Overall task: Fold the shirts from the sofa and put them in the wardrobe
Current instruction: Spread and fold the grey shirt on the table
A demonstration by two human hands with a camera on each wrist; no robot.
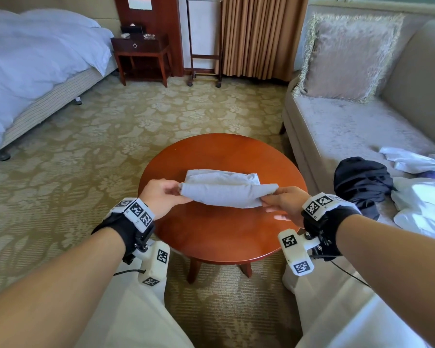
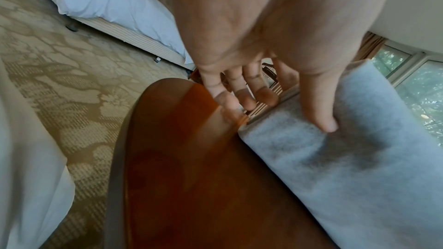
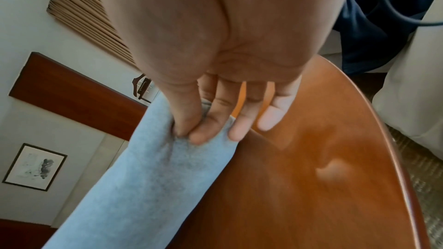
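Observation:
A light grey shirt (image 1: 224,189), partly folded into a long band, lies across the round wooden table (image 1: 221,237). My left hand (image 1: 170,190) pinches the near fold's left end, thumb on top of the cloth (image 2: 335,149). My right hand (image 1: 273,199) pinches its right end between thumb and forefinger (image 3: 199,133), the other fingers loose. The near fold is lifted off the table and curls toward the far half. On the sofa (image 1: 337,126) at the right lie a dark navy garment (image 1: 362,182) and several white garments (image 1: 422,192).
A fringed cushion (image 1: 347,59) leans at the sofa's far end. A bed (image 1: 35,69) stands at the left, a dark nightstand (image 1: 141,54) and a wheeled rack (image 1: 204,46) at the back by the curtains. Patterned carpet surrounds the table.

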